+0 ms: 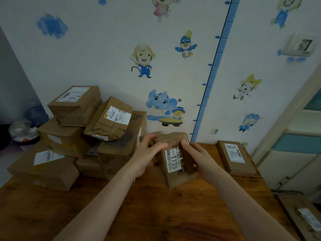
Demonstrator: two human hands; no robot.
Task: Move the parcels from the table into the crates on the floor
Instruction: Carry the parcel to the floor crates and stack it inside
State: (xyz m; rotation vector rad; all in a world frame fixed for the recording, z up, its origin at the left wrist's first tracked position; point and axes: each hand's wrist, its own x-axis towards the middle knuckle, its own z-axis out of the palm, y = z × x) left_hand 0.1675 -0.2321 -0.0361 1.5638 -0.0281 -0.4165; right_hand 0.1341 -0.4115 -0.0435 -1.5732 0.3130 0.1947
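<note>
Both my hands hold a small brown parcel (175,169) with a white label reading 1135, lifted just above the wooden table (156,214). My left hand (147,153) grips its left side and top. My right hand (196,157) grips its right side, thumb on the top edge. A pile of several brown cardboard parcels (97,129) fills the table's left half against the wall. One flat brown parcel (234,157) lies at the table's far right. No crate is in view.
A wall with cartoon stickers stands right behind the table. A pale cabinet (295,153) stands to the right. A flat labelled box (302,218) lies low at the right, past the table edge. Bags and clutter (22,129) sit at the far left.
</note>
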